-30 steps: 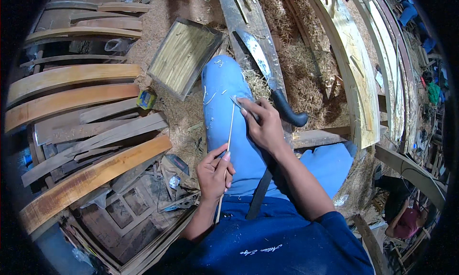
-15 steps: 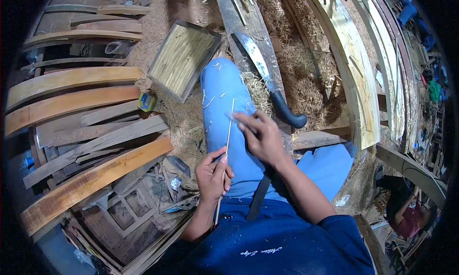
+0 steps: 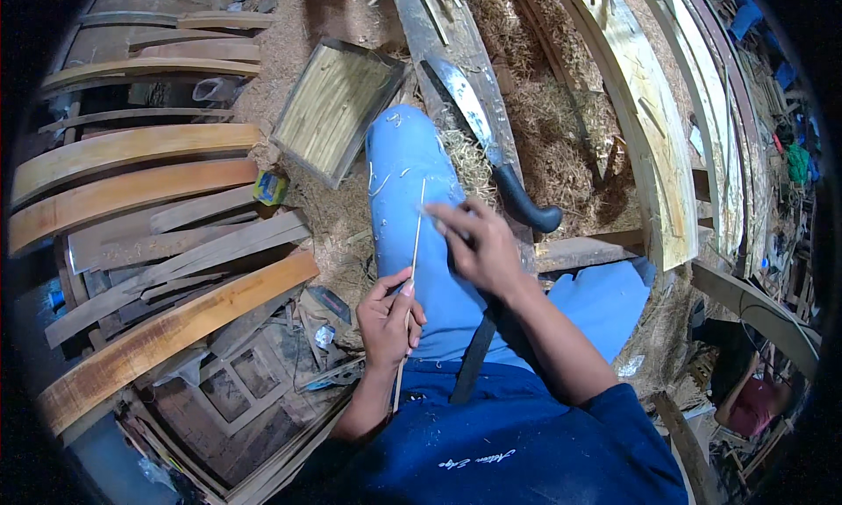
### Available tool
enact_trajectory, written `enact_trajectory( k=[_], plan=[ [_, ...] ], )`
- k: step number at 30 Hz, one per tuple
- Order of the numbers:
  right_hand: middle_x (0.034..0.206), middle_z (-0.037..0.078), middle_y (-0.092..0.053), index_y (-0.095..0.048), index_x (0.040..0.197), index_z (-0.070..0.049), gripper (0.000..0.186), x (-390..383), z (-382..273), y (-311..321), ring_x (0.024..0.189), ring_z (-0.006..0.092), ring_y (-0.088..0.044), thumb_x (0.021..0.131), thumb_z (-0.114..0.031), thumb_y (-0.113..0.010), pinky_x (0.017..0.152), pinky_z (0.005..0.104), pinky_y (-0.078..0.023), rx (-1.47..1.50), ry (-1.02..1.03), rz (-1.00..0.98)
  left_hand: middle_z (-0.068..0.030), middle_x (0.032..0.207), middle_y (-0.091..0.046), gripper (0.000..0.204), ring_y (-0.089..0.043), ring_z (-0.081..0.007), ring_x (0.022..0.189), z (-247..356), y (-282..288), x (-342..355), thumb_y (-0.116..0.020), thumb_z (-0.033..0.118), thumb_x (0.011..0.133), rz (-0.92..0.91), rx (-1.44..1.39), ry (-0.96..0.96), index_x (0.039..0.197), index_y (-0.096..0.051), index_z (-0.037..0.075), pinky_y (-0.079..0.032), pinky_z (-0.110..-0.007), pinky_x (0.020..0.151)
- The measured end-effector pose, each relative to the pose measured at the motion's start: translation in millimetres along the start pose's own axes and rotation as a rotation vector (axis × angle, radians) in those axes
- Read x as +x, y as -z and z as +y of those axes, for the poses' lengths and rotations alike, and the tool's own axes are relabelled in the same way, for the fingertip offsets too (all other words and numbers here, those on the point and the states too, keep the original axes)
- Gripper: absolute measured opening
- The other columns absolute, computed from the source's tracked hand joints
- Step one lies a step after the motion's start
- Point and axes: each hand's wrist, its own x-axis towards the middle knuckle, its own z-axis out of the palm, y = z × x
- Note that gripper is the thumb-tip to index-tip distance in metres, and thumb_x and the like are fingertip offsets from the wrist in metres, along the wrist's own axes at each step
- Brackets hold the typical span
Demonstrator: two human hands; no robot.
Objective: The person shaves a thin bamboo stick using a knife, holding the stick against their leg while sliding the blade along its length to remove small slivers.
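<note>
My left hand (image 3: pixel 388 316) is closed around a thin pale wooden stick (image 3: pixel 417 242), which points up and away over my blue-trousered thigh (image 3: pixel 408 150). The lower end of the stick runs past my wrist toward my lap. Beside the upper part of the stick, my right hand (image 3: pixel 481 249) has its fingers curled, the index finger reaching to the stick. A small greyish, blurred tip shows at those fingertips. From under my right wrist a flat dark handle (image 3: pixel 476 356) extends back to my waist; it looks like part of a tool in that hand. Thin curled shavings lie on my thigh.
A machete (image 3: pixel 474 110) with a curved black handle lies on a plank (image 3: pixel 412 22) ahead. Left of it stands a shallow framed wooden tray (image 3: pixel 338 110). Curved boards (image 3: pixel 175 338) are stacked at left, more (image 3: pixel 653 128) at right. Shavings cover the floor. Another person (image 3: pixel 752 404) sits far right.
My left hand and the stick have shifted very slightly to the left. My right hand stays at nearly the same place beside the stick.
</note>
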Motion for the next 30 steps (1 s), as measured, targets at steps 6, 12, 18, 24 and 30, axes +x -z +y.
enact_trajectory(
  k=[6,12,18,24,30],
  plan=[
    [0.089,0.018,-0.061,-0.072,0.116,-0.017,0.028,13.0,10.1,0.5,0.078,0.0365,-0.065,0.088,-0.016,-0.067,0.069,0.0448,-0.052,-0.047,-0.078,0.001,-0.0102,0.059,-0.059,0.027,-0.045,-0.0094,0.033,-0.8,-4.2,-2.0,-0.056,0.014,0.100,-0.013,-0.020,0.012,0.123,-0.057,-0.001,-0.029,-0.023,0.029],
    [0.089,0.018,-0.061,-0.072,0.116,-0.018,0.027,-5.9,-15.6,4.0,0.080,0.0376,-0.065,0.089,-0.017,-0.067,0.069,0.0453,-0.052,-0.005,-0.083,-0.162,-0.0087,0.057,-0.057,0.027,-0.043,-0.0089,0.033,0.9,-0.4,-1.4,-0.059,0.013,0.099,0.024,-0.013,-0.001,0.122,-0.057,-0.001,-0.028,-0.023,0.029],
    [0.084,0.017,-0.060,-0.071,0.117,-0.010,0.030,9.8,2.4,-0.2,0.072,0.0293,-0.062,0.087,-0.007,-0.068,0.066,0.0375,-0.050,-0.045,-0.037,-0.007,-0.0074,0.058,-0.057,0.028,-0.042,-0.0085,0.033,2.7,-5.5,-2.3,-0.061,0.012,0.098,0.032,0.008,0.036,0.122,-0.056,-0.001,-0.027,-0.023,0.029],
    [0.085,0.017,-0.062,-0.072,0.116,-0.011,0.029,7.6,6.6,-3.5,0.074,0.0307,-0.063,0.088,-0.009,-0.068,0.067,0.0378,-0.050,0.009,-0.019,-0.018,-0.0069,0.058,-0.057,0.026,-0.042,-0.0086,0.033,3.4,-6.1,-2.6,-0.060,0.012,0.098,0.030,0.002,0.032,0.120,-0.057,-0.001,-0.028,-0.023,0.029],
    [0.090,0.018,-0.061,-0.071,0.118,-0.019,0.029,-6.6,-2.6,0.5,0.079,0.0370,-0.065,0.090,-0.016,-0.067,0.069,0.0442,-0.052,-0.035,-0.087,-0.027,-0.0066,0.059,-0.058,0.023,-0.042,-0.0087,0.033,2.9,-4.9,-3.9,-0.059,0.012,0.099,0.074,-0.052,0.027,0.118,-0.059,0.000,-0.028,-0.023,0.030]
  ],
)
